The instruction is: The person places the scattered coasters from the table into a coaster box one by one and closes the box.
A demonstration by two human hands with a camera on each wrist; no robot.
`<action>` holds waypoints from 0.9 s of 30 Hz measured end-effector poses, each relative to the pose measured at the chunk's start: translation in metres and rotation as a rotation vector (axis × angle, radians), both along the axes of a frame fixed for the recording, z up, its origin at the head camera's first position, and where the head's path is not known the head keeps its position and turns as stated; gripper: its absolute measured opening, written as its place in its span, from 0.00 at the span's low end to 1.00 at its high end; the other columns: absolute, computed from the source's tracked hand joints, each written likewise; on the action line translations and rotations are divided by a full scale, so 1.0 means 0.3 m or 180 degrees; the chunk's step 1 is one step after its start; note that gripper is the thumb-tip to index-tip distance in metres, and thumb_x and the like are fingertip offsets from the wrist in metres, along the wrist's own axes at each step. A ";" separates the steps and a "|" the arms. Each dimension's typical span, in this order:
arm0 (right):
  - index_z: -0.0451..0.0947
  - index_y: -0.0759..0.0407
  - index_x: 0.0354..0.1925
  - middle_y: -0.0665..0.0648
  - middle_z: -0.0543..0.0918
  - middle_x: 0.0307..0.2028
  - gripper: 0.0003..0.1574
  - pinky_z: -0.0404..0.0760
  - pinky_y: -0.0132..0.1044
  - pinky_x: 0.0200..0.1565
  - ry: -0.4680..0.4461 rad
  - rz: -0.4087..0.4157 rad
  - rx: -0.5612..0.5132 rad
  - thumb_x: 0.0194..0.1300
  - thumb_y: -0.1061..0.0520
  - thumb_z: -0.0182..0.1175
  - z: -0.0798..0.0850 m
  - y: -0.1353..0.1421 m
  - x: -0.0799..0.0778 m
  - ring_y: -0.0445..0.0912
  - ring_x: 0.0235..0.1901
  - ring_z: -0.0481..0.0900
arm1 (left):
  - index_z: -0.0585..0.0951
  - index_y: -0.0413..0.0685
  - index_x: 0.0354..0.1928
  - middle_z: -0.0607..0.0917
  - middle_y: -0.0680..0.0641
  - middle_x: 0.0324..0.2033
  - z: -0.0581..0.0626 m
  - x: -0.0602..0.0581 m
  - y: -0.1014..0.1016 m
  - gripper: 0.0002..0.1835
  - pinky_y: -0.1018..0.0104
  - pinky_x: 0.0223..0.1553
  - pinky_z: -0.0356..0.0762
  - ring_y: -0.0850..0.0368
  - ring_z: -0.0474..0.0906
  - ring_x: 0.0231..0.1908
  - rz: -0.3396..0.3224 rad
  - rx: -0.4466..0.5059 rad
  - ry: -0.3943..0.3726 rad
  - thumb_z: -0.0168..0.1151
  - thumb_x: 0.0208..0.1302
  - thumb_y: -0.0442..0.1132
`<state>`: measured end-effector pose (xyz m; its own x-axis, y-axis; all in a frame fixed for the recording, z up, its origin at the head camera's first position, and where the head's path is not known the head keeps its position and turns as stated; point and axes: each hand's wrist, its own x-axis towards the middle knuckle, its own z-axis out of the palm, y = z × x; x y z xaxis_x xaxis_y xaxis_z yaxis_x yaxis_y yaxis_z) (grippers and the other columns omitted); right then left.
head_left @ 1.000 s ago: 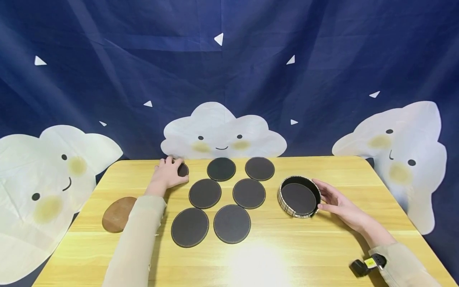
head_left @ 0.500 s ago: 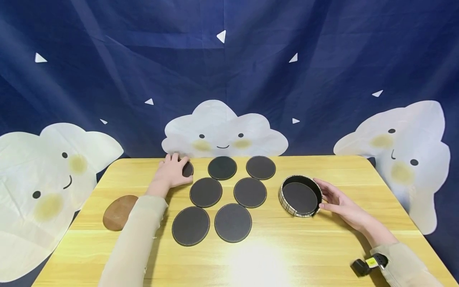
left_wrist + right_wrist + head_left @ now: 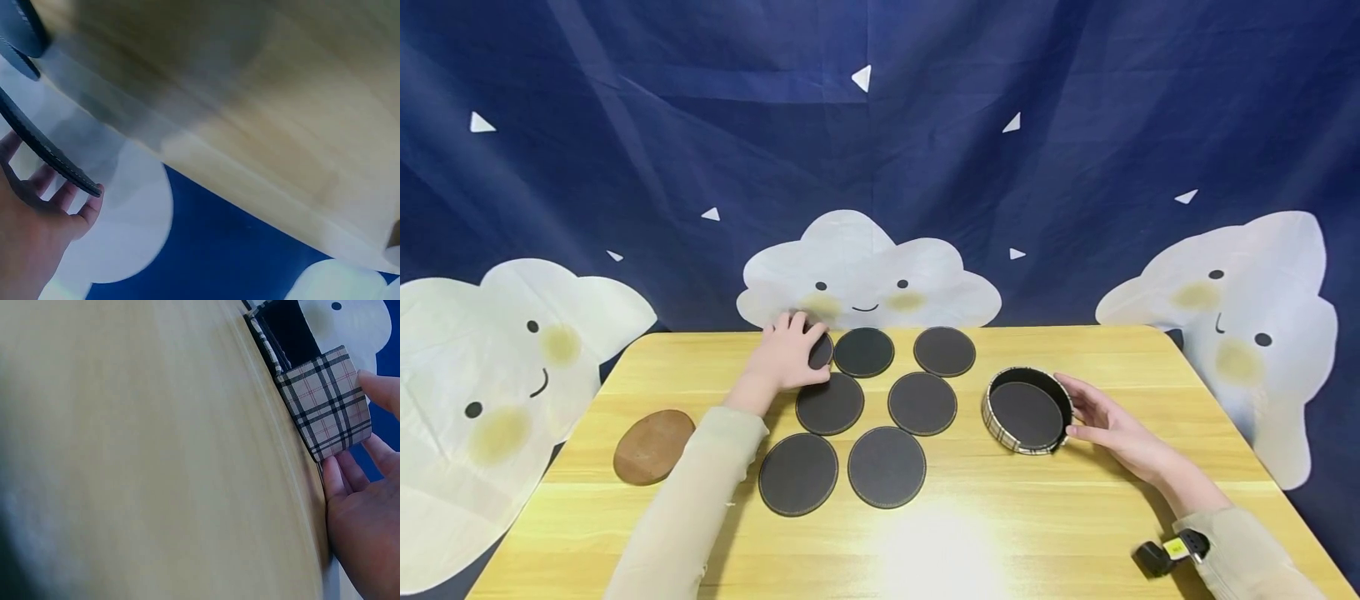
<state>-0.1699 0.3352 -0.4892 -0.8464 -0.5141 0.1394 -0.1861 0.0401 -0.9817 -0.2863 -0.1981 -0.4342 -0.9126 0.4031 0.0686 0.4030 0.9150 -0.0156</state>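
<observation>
My left hand grips a round black coaster by its edge at the back of the table. In the left wrist view the fingers curl round the rim of this coaster, which stands out as a thin stitched disc. My right hand holds a round coaster holder at its right side, thumb in front and fingers behind. The right wrist view shows the holder's plaid wall and a gap in it. Inside the holder is a dark round base.
Several black coasters lie in rows of two across the middle of the wooden table. To the left, beside my sleeve, is a brown oval disc. A dark blue curtain with clouds hangs behind the table's back edge.
My left hand has moved right with its coaster, which now sits close beside the back-row coaster. My right hand and the holder stay in place.
</observation>
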 end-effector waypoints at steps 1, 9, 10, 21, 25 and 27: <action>0.46 0.69 0.83 0.39 0.71 0.72 0.47 0.72 0.22 0.62 -0.0005 -0.0004 -0.0004 0.72 0.76 0.51 -0.001 0.000 0.001 0.32 0.65 0.76 | 0.74 0.54 0.73 0.71 0.34 0.67 0.004 0.002 0.011 0.44 0.32 0.60 0.69 0.31 0.65 0.67 -0.0035 -0.0002 0.0022 0.65 0.54 0.62; 0.45 0.69 0.83 0.40 0.71 0.72 0.47 0.73 0.22 0.63 -0.0019 0.0004 -0.0050 0.73 0.74 0.52 -0.005 0.000 -0.001 0.33 0.65 0.76 | 0.76 0.55 0.70 0.73 0.35 0.64 0.019 0.014 0.093 0.41 0.36 0.56 0.73 0.34 0.68 0.64 -0.0306 -0.0066 0.0234 0.65 0.54 0.62; 0.45 0.69 0.83 0.40 0.71 0.72 0.47 0.73 0.22 0.63 -0.0019 0.0006 -0.0054 0.73 0.74 0.52 -0.005 0.000 -0.001 0.33 0.65 0.76 | 0.76 0.55 0.70 0.73 0.35 0.64 0.021 0.016 0.105 0.41 0.37 0.56 0.73 0.35 0.68 0.63 -0.0329 -0.0077 0.0234 0.65 0.54 0.63; 0.46 0.69 0.83 0.39 0.71 0.72 0.48 0.72 0.22 0.63 -0.0013 0.0008 -0.0080 0.72 0.77 0.50 -0.005 0.000 0.003 0.33 0.65 0.76 | 0.76 0.56 0.69 0.74 0.38 0.64 0.034 0.043 0.252 0.40 0.39 0.61 0.72 0.36 0.69 0.65 -0.0671 -0.0067 0.0304 0.64 0.55 0.63; 0.45 0.69 0.83 0.39 0.71 0.72 0.48 0.72 0.22 0.63 -0.0014 0.0012 -0.0088 0.72 0.77 0.50 -0.005 -0.001 0.002 0.33 0.65 0.76 | 0.76 0.57 0.68 0.74 0.39 0.63 0.048 0.064 0.310 0.39 0.41 0.59 0.72 0.38 0.69 0.64 -0.0811 -0.0095 0.0304 0.65 0.55 0.64; 0.45 0.69 0.83 0.40 0.71 0.73 0.48 0.72 0.22 0.63 -0.0013 0.0014 -0.0095 0.72 0.77 0.50 -0.004 -0.001 0.001 0.33 0.65 0.76 | 0.76 0.58 0.68 0.74 0.39 0.62 0.057 0.076 0.338 0.39 0.41 0.58 0.72 0.39 0.69 0.63 -0.0886 -0.0083 0.0308 0.65 0.55 0.65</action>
